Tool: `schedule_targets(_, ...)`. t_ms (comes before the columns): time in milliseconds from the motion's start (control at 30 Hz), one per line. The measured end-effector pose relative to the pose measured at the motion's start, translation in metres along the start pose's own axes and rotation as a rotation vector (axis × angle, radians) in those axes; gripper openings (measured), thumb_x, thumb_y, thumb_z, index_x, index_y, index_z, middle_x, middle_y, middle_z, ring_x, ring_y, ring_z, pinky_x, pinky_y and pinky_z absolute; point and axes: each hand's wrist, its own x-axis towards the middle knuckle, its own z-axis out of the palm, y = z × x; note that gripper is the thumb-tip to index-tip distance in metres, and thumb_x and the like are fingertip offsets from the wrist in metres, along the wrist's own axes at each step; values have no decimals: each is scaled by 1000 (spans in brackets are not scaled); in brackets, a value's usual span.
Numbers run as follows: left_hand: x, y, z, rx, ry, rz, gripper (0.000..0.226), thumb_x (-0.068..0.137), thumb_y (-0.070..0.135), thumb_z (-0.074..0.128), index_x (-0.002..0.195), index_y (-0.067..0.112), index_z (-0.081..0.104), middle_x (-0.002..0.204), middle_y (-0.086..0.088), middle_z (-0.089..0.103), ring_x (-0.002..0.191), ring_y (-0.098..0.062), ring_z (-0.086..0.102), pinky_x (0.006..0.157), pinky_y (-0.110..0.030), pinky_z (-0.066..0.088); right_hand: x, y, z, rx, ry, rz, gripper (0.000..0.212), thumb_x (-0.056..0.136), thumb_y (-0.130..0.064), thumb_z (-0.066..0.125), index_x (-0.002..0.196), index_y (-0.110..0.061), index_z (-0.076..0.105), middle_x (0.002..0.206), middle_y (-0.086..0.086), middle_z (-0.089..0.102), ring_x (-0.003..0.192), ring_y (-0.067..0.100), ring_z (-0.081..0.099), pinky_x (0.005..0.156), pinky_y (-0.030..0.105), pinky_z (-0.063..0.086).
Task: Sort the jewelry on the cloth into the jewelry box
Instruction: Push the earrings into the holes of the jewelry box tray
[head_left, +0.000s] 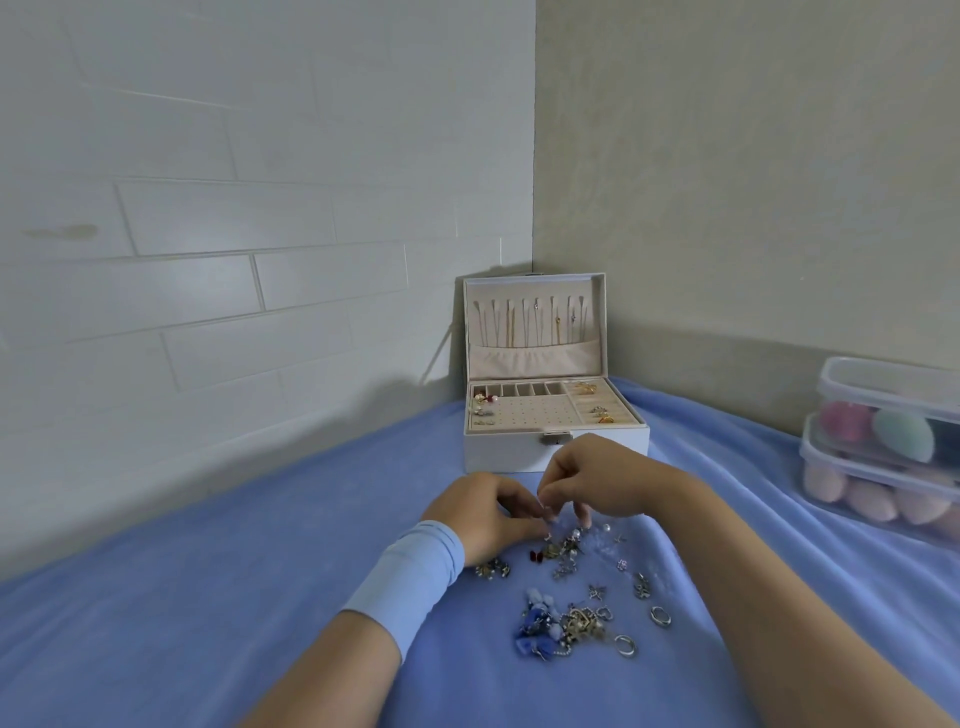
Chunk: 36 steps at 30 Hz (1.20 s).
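on the blue cloth (260, 597), before the open jewelry box (519, 453), the left hand (488, 514) and right hand (608, 483) pinch a tiny piece (546, 514) between curled fingertips (584, 517) over the loose jewelry (576, 623), where a slip could lose it in the tangle.

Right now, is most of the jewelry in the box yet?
Not yet. Done: necklaces hang in the lid of the jewelry box, and a few earrings and gold pieces sit in its tray. In hand: the left hand and right hand meet fingertip to fingertip at the pile, maybe pinching something too tiny to see. Left: rings, a blue flower piece and charms lie on the cloth.
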Motion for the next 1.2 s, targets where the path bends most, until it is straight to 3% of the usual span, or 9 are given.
schedule_targets(200, 3, 2, 4, 41, -23, 15, 4, 78, 40, 74, 75, 37, 76, 84, 18, 72, 82, -3, 65, 83, -31, 55, 11, 9, 7, 50, 202, 45, 14, 88, -21, 69, 81, -13, 78, 77, 4, 76, 53, 9, 52, 56, 22, 48)
schedule_targets(333, 4, -4, 2, -114, 62, 0, 9, 81, 38, 73, 76, 31, 74, 81, 13, 71, 77, -4, 63, 73, -22, 49, 8, 2, 11, 106, 204, 0, 6, 87, -17, 75, 87, -16, 81, 56, -18, 65, 48, -6, 52, 49, 7, 38)
schedule_targets(400, 3, -6, -1, -248, 115, -14, 11, 85, 34, 72, 78, 26, 73, 79, 7, 72, 71, -7, 63, 69, -22, 49, 7, 0, 12, 105, 203, -21, 8, 88, -14, 75, 92, -16, 82, 47, -22, 58, 43, -4, 49, 47, 9, 35)
schedule_targets(467, 2, -7, -4, -353, 109, -24, 12, 88, 30, 70, 79, 23, 72, 81, 3, 75, 68, -9, 63, 72, -26, 53, 7, 0, 12, 132, 214, -17, 11, 87, -12, 75, 96, -16, 80, 47, -18, 59, 38, 0, 46, 46, 12, 36)
schedule_targets(600, 0, -5, -7, -384, 71, -8, 13, 94, 23, 62, 90, 14, 71, 89, 10, 76, 67, -8, 63, 73, -22, 53, 7, 1, 13, 195, 304, 11, 13, 83, -7, 80, 92, -13, 73, 72, 0, 72, 41, 10, 56, 42, 22, 44)
schedule_targets(733, 7, -4, -18, -453, 190, -49, 16, 95, 24, 58, 92, 14, 70, 85, 10, 73, 64, -5, 61, 67, -20, 47, 9, -2, 6, 237, 322, 45, 7, 82, -10, 82, 84, -12, 76, 70, 9, 75, 49, 17, 67, 44, 24, 49)
schedule_targets(900, 33, -3, -47, -547, 295, -57, 16, 95, 25, 59, 98, 17, 73, 78, 10, 67, 60, -8, 56, 63, -21, 43, 27, -15, -14, 149, 322, 22, 7, 88, -13, 76, 89, -19, 79, 54, 7, 65, 38, 10, 52, 45, 21, 47)
schedule_targets(1100, 64, -6, -65, -707, 342, -72, 14, 94, 23, 62, 93, 15, 72, 71, 12, 67, 60, -11, 55, 57, -22, 45, 67, -29, -25, 131, 363, 8, 16, 93, -12, 70, 101, -26, 75, 71, -2, 68, 48, 13, 59, 48, 18, 50)
schedule_targets(1200, 71, -14, -65, -779, 351, -71, 12, 94, 23, 62, 97, 14, 70, 72, 12, 68, 61, -11, 57, 57, -23, 44, 90, -29, -23, 60, 412, 3, 11, 87, -13, 77, 91, -23, 76, 82, -9, 70, 76, 16, 69, 62, 18, 53)
